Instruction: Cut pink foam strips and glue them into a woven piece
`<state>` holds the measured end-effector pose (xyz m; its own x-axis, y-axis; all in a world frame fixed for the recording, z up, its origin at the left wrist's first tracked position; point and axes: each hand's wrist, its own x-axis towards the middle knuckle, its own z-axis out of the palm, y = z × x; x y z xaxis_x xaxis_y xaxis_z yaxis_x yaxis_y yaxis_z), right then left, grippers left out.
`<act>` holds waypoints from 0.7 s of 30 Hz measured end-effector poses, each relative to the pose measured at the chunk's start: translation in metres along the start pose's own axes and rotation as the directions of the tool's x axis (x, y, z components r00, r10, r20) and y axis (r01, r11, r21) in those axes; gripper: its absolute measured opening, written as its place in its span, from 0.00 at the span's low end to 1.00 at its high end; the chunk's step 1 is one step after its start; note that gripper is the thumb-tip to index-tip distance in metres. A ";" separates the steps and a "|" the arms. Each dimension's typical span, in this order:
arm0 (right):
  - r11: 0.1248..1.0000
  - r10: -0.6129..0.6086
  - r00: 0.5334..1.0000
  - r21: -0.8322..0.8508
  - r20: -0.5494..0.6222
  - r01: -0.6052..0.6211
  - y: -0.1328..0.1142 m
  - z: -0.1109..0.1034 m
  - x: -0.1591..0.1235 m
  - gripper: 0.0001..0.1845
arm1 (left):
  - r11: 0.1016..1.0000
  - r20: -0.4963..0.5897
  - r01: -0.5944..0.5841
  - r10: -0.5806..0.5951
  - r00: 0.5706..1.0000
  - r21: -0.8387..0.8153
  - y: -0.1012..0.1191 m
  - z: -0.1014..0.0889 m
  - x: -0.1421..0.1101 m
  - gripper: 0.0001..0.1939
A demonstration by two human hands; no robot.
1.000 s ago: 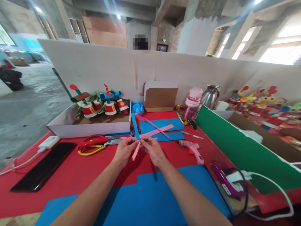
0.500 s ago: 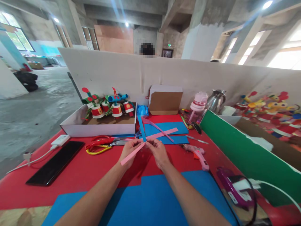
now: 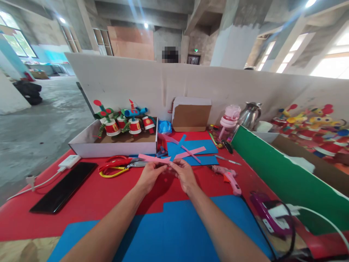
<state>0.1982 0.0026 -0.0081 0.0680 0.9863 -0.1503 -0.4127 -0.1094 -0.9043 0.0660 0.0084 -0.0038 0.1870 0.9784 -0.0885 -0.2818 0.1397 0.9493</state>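
Note:
My left hand (image 3: 150,176) and my right hand (image 3: 184,174) meet above the red table, thumbs and fingertips pinched together. Between them they grip the joined ends of a pink paper strip (image 3: 149,158) and a blue paper strip (image 3: 180,142). The pink strip sticks out to the left over my left fingers; the blue one points up and to the right. Fingertips hide the spot where the strips meet. Just behind, more pink strips (image 3: 198,150) lie across blue paper pieces (image 3: 211,145).
Red- and yellow-handled scissors (image 3: 112,168) and a black phone (image 3: 65,187) lie left. A pink glue gun (image 3: 229,177) lies right, near a green-sided box (image 3: 275,171). Paper-cup figures (image 3: 111,127) stand in a white box (image 3: 114,150). Blue sheets (image 3: 169,233) cover the front.
The joined strips have turned clockwise in my fingers: the pink one swung from lower left to upper left, the blue one from upper left to upper right. Both hands stay nearly in place.

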 end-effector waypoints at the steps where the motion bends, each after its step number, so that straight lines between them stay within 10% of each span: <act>1: 1.000 -0.002 1.000 0.011 0.009 0.002 0.000 0.001 0.000 0.25 | 1.000 0.009 0.005 -0.004 1.000 -0.002 0.000 0.000 0.000 0.17; 21: 0.956 -0.091 0.990 -0.269 0.112 0.118 0.007 -0.004 0.004 0.22 | 0.970 -0.130 -0.021 0.053 0.990 0.240 0.001 -0.009 0.004 0.20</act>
<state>0.1994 0.0052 -0.0167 0.0034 0.9998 -0.0221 -0.1423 -0.0214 -0.9896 0.0581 0.0136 -0.0059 0.0481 0.9959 -0.0761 -0.0512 0.0786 0.9956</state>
